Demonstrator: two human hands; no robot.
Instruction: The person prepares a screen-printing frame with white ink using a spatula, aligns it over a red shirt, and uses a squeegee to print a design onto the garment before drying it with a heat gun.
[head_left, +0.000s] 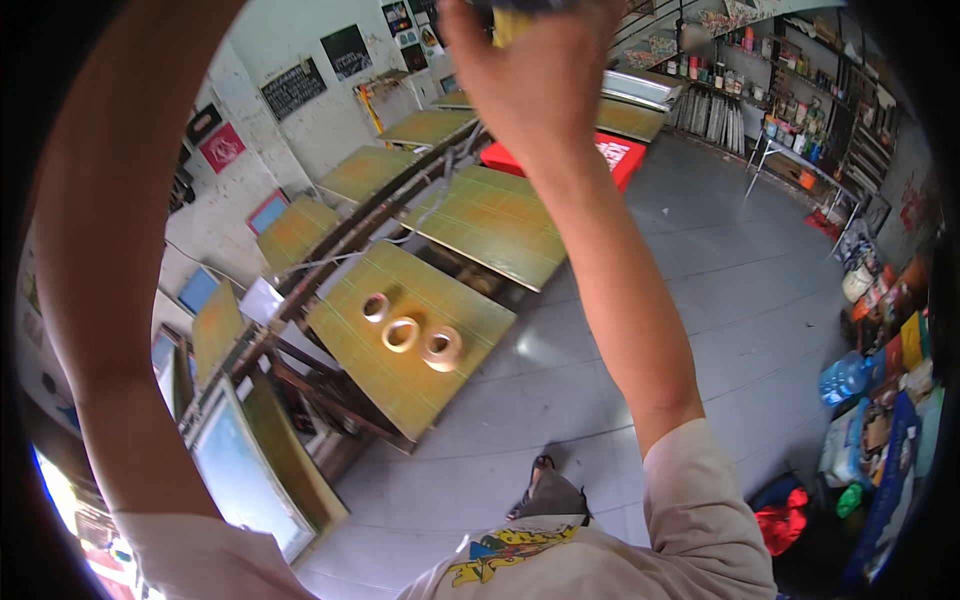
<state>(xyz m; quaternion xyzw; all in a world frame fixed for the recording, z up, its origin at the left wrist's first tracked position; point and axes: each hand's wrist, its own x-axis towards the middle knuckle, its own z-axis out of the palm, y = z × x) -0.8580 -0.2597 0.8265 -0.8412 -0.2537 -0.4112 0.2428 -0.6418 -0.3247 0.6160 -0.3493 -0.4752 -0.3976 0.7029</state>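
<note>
My right hand (535, 85) is raised at the top edge, its thumb and fingers around a dark and yellow thing (513, 22) that the frame cuts off. I cannot make out what that thing is. My left arm rises along the left side and leaves the picture at the top, so my left hand is out of sight. Below and left of my right hand, a small tape roll (375, 307), a middle one (400, 335) and a thicker one (441, 348) lie in a row on a yellow-green board (350, 310).
More such boards (490, 220) line a long rack, with a red panel (625, 160) behind. A framed screen (245, 465) leans at lower left. Shelves with bottles (715, 75) fill the far right corner. A water jug (845, 378) and clutter line the right wall. Grey floor (700, 270) lies between.
</note>
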